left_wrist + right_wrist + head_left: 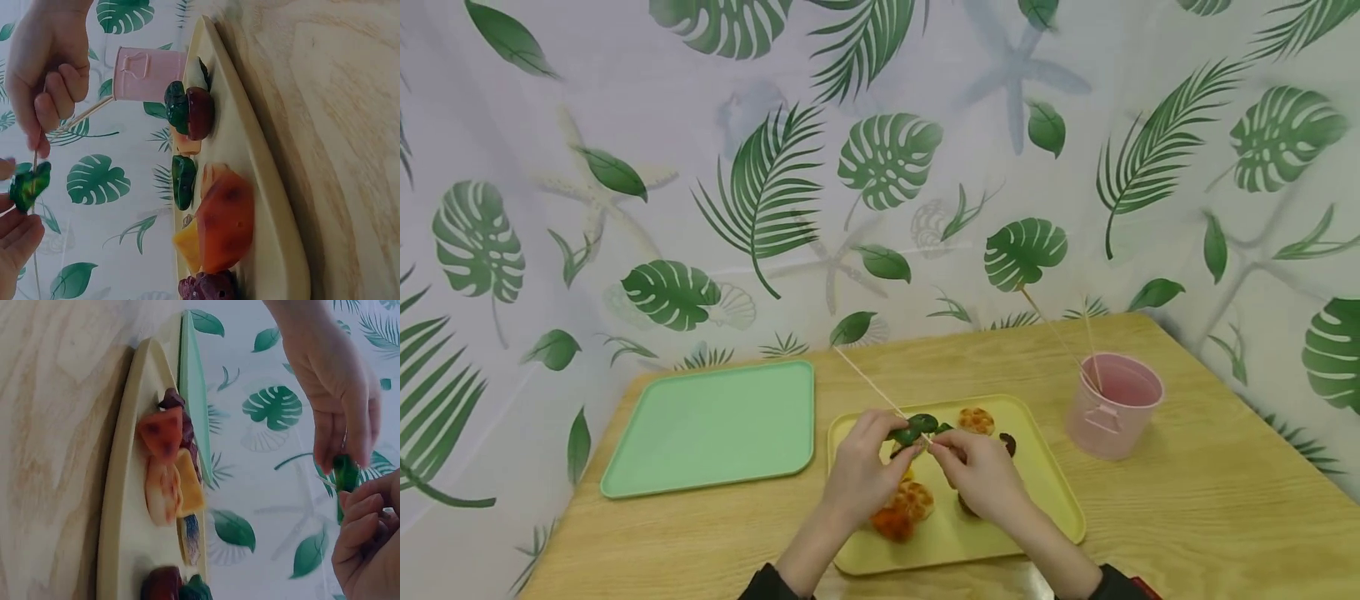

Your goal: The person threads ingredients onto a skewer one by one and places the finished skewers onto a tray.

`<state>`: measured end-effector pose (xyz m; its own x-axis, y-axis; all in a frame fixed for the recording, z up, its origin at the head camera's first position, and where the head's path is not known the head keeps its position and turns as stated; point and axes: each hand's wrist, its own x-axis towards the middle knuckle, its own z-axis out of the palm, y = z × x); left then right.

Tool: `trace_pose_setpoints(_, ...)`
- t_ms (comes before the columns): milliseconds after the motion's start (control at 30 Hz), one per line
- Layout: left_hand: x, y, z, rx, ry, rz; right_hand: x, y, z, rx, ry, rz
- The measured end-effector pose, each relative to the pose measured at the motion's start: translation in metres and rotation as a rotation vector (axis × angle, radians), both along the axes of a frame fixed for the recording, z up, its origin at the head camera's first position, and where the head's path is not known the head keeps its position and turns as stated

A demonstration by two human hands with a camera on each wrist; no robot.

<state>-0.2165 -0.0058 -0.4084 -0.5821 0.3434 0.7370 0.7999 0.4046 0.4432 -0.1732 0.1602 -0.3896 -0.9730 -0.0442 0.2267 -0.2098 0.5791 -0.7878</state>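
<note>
A thin wooden skewer slants between my two hands over the yellow tray. My left hand holds a green pepper piece between thumb and fingers, with the skewer running through it. Close beside it, my right hand pinches the skewer near its lower right end. Below the hands, toy-like food pieces lie on the tray: an orange-red piece, a yellow piece, a browned round piece, a dark red-brown piece and purple pieces. My forearms and hands hide part of the tray.
A mint-green tray lies on the wooden table to the left. At the right stands a pink bucket with a few long skewers leaning in it. A leaf-patterned cloth hangs behind the table.
</note>
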Motion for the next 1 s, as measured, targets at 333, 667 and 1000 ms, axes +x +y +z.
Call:
trace_pose_setpoints(333,-0.039,0.003,-0.013,-0.291,-0.431,0.122,0.021,0.055,0.013,-0.120,0.198,-0.145)
trace_pose_setpoints(667,-0.059,0.027,-0.041,-0.475,-0.567,0.144,0.062,0.072,0.009,-0.054,0.068,-0.234)
trace_pose_setpoints(1000,-0.062,0.031,-0.051,-0.567,-0.472,0.190,0.069,0.063,0.003,0.062,0.110,-0.250)
